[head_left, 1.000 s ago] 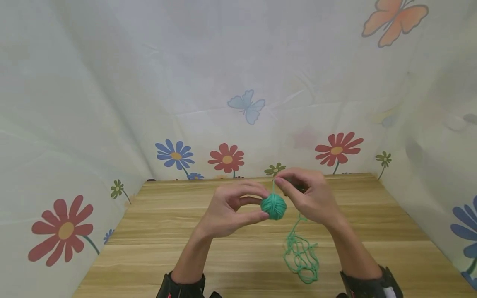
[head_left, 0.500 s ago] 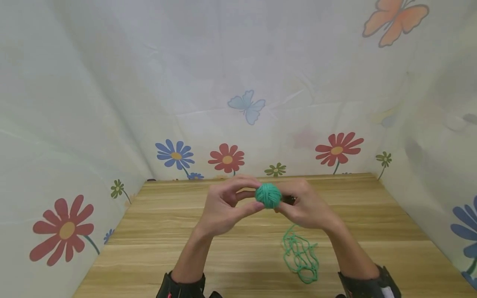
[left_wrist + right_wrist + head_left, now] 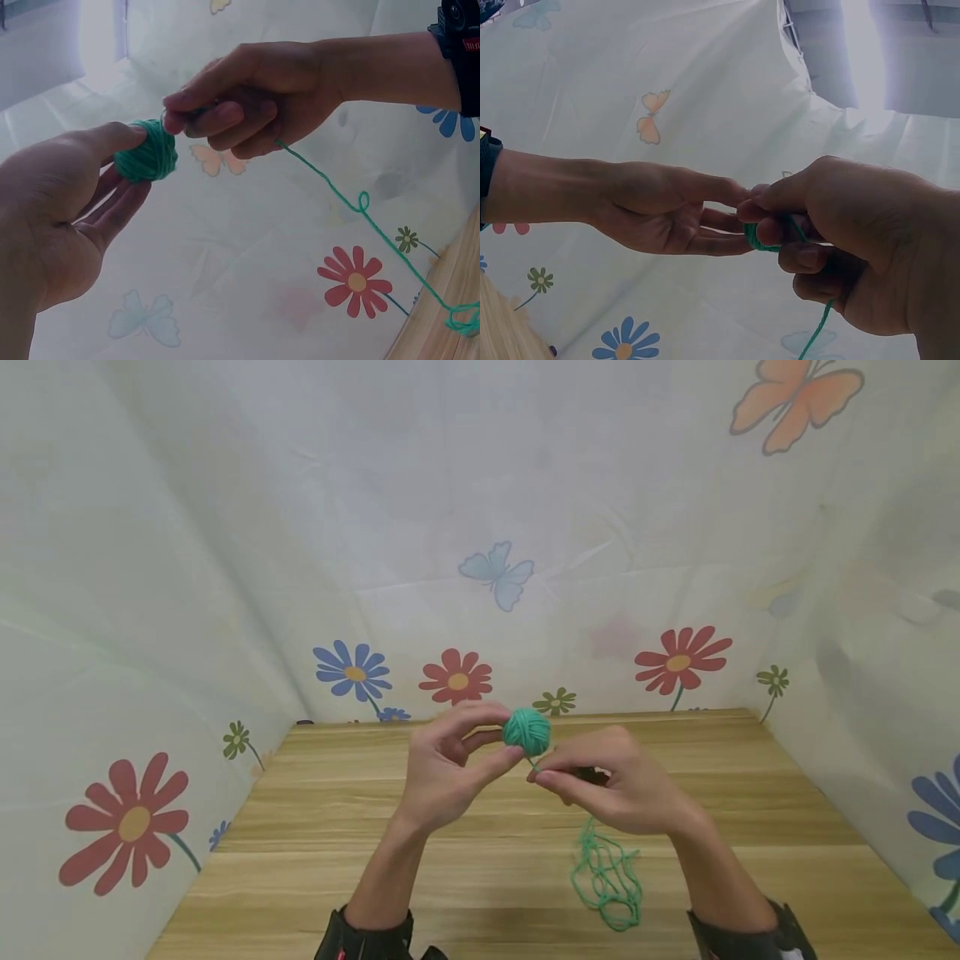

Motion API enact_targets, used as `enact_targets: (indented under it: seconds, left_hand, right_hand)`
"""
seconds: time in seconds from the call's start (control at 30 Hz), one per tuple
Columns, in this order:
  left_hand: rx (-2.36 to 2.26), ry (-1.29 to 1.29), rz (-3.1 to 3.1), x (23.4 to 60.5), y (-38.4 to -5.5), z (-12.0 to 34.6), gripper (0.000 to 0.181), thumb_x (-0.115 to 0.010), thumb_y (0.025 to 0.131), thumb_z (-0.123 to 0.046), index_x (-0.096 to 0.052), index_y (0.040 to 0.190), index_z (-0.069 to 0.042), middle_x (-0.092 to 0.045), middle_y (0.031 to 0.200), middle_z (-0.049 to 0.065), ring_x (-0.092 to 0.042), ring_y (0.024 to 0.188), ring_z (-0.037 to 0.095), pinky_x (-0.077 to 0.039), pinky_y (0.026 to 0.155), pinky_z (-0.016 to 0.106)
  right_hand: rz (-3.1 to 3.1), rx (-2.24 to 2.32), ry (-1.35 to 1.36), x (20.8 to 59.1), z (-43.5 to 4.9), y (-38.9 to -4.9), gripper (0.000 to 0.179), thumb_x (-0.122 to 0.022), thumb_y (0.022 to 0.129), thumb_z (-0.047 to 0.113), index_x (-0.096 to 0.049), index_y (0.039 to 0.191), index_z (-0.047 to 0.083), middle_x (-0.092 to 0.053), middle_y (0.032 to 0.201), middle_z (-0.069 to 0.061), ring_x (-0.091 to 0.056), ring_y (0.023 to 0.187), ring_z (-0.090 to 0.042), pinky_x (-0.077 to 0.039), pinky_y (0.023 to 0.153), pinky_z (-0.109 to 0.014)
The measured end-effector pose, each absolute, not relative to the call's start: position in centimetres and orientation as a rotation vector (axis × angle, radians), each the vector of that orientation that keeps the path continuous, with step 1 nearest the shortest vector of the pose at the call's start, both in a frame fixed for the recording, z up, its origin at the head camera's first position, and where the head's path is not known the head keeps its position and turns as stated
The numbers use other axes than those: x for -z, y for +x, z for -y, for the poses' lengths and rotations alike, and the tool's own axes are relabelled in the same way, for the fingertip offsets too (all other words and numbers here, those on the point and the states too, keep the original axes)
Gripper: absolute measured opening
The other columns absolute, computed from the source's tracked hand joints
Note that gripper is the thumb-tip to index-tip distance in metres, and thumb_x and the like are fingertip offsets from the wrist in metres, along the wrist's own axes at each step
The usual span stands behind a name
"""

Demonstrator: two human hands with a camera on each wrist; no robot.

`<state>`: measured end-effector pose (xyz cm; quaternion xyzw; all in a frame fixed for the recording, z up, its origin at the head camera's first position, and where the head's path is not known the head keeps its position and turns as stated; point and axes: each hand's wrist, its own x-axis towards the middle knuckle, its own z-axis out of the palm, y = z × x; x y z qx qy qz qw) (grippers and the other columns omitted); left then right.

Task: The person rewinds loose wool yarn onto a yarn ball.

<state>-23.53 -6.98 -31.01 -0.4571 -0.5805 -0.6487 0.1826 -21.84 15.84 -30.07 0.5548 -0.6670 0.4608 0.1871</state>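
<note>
A small ball of green yarn [image 3: 527,732] is held up above the table between the thumb and fingers of my left hand [image 3: 448,768]. My right hand [image 3: 626,781], just right of and below the ball, pinches the yarn strand [image 3: 533,765] that leads off it. In the left wrist view the strand leaves the curled lower fingers of the right hand [image 3: 255,94] and runs down to the table, with a small loop [image 3: 364,201] partway. The right wrist view shows the ball [image 3: 761,238] mostly hidden behind the right hand's fingers.
A loose tangle of green yarn [image 3: 609,881] lies on the wooden table [image 3: 480,877], below the right hand. A pale cloth [image 3: 375,485] printed with flowers and butterflies stands behind the table and along both sides.
The right hand has passed from above the ball, behind it, to below it on the right, carrying the strand around. The left hand and ball have shifted slightly up and left.
</note>
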Motion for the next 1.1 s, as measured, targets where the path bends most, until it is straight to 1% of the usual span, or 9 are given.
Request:
enact_targets:
  seconds: [0.1, 0.13, 0.23, 0.3, 0.43, 0.67, 0.93, 1.03, 1.1]
  left_hand:
    - [1.810, -1.270, 1.651, 30.5, -23.0, 6.9, 0.039, -0.074, 0.076, 0.027, -0.066, 0.113, 0.019, -0.067, 0.110, 0.029, -0.065, 0.106, 0.036, -0.060, 0.093, 0.050]
    - [1.805, -1.264, 1.656, 30.3, -22.8, 6.8, 0.038, -0.074, 0.076, 0.027, -0.066, 0.112, 0.019, -0.067, 0.109, 0.029, -0.065, 0.105, 0.036, -0.060, 0.093, 0.050]
    - [1.797, -1.262, 1.674, 30.0, -22.5, 6.8, 0.037, -0.074, 0.075, 0.027, -0.066, 0.110, 0.020, -0.067, 0.107, 0.029, -0.066, 0.103, 0.036, -0.060, 0.092, 0.052]
    - [1.794, -1.277, 1.691, 29.9, -22.4, 6.8, 0.036, -0.074, 0.075, 0.027, -0.066, 0.110, 0.020, -0.067, 0.106, 0.028, -0.066, 0.102, 0.035, -0.061, 0.090, 0.052]
    - [1.794, -1.336, 1.721, 30.0, -22.4, 6.7, 0.036, -0.075, 0.076, 0.026, -0.066, 0.110, 0.019, -0.067, 0.105, 0.028, -0.066, 0.100, 0.031, -0.061, 0.087, 0.054]
    - [1.804, -1.401, 1.735, 30.1, -22.4, 6.7, 0.036, -0.074, 0.075, 0.027, -0.066, 0.110, 0.019, -0.066, 0.106, 0.029, -0.067, 0.101, 0.030, -0.062, 0.087, 0.052]
    - [1.833, -1.478, 1.729, 30.0, -22.2, 6.5, 0.036, -0.075, 0.074, 0.028, -0.066, 0.108, 0.020, -0.066, 0.105, 0.031, -0.067, 0.101, 0.032, -0.063, 0.087, 0.051]
    - [1.836, -1.506, 1.728, 30.0, -22.2, 6.5, 0.036, -0.075, 0.074, 0.028, -0.066, 0.108, 0.020, -0.066, 0.105, 0.031, -0.067, 0.101, 0.032, -0.063, 0.087, 0.049]
    - [1.840, -1.528, 1.727, 30.0, -22.2, 6.4, 0.036, -0.075, 0.074, 0.028, -0.065, 0.108, 0.020, -0.066, 0.105, 0.031, -0.066, 0.101, 0.033, -0.063, 0.087, 0.049]
  right_hand:
    - [1.789, -1.349, 1.565, 29.7, -15.9, -21.4, 0.009, -0.070, 0.095, -0.003, -0.077, 0.099, 0.000, -0.062, 0.067, 0.000, -0.049, 0.053, -0.003, -0.038, 0.037, -0.016]
    - [1.764, -1.361, 1.560, 29.6, -15.9, -21.3, 0.009, -0.069, 0.097, 0.002, -0.077, 0.098, -0.002, -0.062, 0.067, 0.000, -0.049, 0.052, -0.003, -0.037, 0.036, -0.016]
    - [1.698, -1.397, 1.535, 29.4, -16.0, -21.1, 0.018, -0.066, 0.101, 0.010, -0.075, 0.096, -0.005, -0.060, 0.067, -0.002, -0.046, 0.051, -0.004, -0.034, 0.034, -0.016]
    - [1.664, -1.429, 1.527, 29.4, -16.0, -21.1, 0.018, -0.066, 0.101, 0.009, -0.074, 0.096, -0.007, -0.058, 0.067, -0.002, -0.044, 0.050, -0.004, -0.032, 0.034, -0.016]
    - [1.629, -1.484, 1.516, 29.3, -16.1, -21.1, 0.009, -0.067, 0.098, -0.001, -0.072, 0.097, -0.008, -0.055, 0.066, -0.003, -0.041, 0.049, -0.005, -0.030, 0.033, -0.015]
    - [1.626, -1.497, 1.459, 29.3, -16.1, -21.2, 0.004, -0.067, 0.093, -0.009, -0.071, 0.095, -0.011, -0.054, 0.066, -0.002, -0.036, 0.046, -0.004, -0.026, 0.032, -0.013]
    - [1.667, -1.440, 1.366, 29.6, -16.3, -21.6, 0.007, -0.069, 0.095, -0.003, -0.072, 0.095, -0.009, -0.061, 0.068, -0.002, -0.035, 0.045, -0.002, -0.025, 0.031, -0.013]
    - [1.700, -1.410, 1.328, 29.8, -16.3, -21.8, 0.005, -0.071, 0.092, -0.006, -0.074, 0.096, -0.007, -0.062, 0.068, -0.001, -0.035, 0.045, -0.001, -0.025, 0.032, -0.013]
    - [1.725, -1.399, 1.306, 29.9, -16.4, -21.9, 0.009, -0.071, 0.089, -0.010, -0.074, 0.096, -0.006, -0.061, 0.067, 0.000, -0.036, 0.045, -0.001, -0.026, 0.032, -0.014]
